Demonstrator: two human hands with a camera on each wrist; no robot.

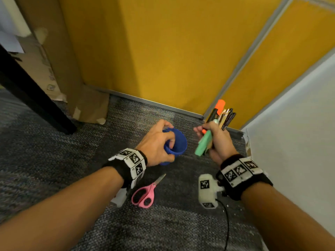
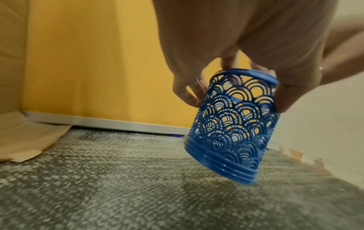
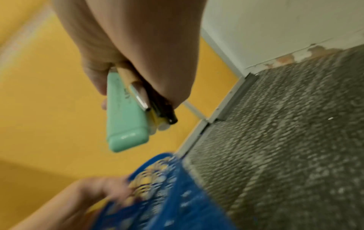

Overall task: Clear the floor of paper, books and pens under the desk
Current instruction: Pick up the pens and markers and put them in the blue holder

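My left hand (image 1: 159, 142) grips the rim of a blue lattice pen cup (image 1: 176, 146), which is tilted just above the grey carpet; in the left wrist view the pen cup (image 2: 232, 124) leans with its base low, fingers (image 2: 287, 96) curled over its top. My right hand (image 1: 215, 136) holds a bundle of pens (image 1: 224, 116) and highlighters, a mint green highlighter (image 1: 204, 144) and an orange one (image 1: 220, 105) among them, just right of the cup. The right wrist view shows the mint highlighter (image 3: 126, 115) above the blurred blue cup (image 3: 167, 194).
Pink scissors (image 1: 145, 192) lie on the carpet (image 1: 72, 156) below my left wrist. A cardboard box (image 1: 59, 60) and a black desk leg (image 1: 36, 98) stand at left. Yellow partition panels (image 1: 163, 51) close the back, a white wall (image 1: 299, 115) the right.
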